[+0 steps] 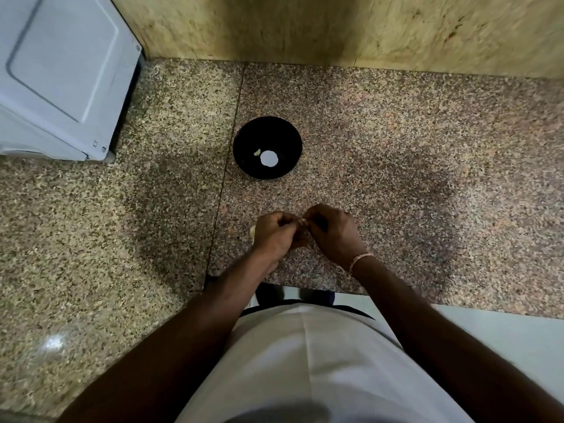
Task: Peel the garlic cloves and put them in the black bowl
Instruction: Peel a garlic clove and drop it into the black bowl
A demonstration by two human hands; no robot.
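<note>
Both hands' grip [300,222] pinches garlic clove [302,221] (pale, papery).

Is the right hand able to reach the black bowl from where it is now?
Probably yes. The right hand is busy at the garlic clove with the left hand, but only bare counter lies between it and the black bowl.

White shirt [305,361], bare forearms, thin wrist bracelet [358,261].

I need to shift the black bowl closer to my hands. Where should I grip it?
Grip the black bowl by its near rim, coming from above: it sits upright and open, apart from both hands, with countertop all round. Thumb inside, fingers outside seems safest.
</note>
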